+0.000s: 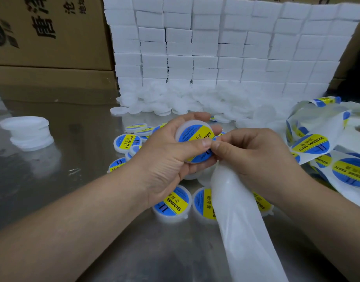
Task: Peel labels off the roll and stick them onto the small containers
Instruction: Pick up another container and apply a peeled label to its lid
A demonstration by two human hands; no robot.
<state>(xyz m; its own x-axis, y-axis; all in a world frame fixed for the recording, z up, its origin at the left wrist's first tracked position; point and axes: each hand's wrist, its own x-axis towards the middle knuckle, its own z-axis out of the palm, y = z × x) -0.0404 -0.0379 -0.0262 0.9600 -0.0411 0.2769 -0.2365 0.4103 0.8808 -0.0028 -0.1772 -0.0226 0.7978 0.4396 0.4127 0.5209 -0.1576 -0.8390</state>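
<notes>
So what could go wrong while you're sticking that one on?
The round blue-and-yellow label is only half pressed onto the small white round container in the left hand, so it might wrinkle or sit crooked. The empty white backing strip trailing from the right hand could drag over the labelled containers below.

Label strip [315,143] right of containers [171,206]

The tabletop [77,200] is brushed metal with a dull reflective sheen. The small containers [172,208] are translucent white plastic, carrying glossy blue-and-yellow printed labels [310,143]; the backing strip [242,220] is smooth, semi-translucent waxed paper. The cartons [49,37] are matt brown corrugated cardboard.
</notes>
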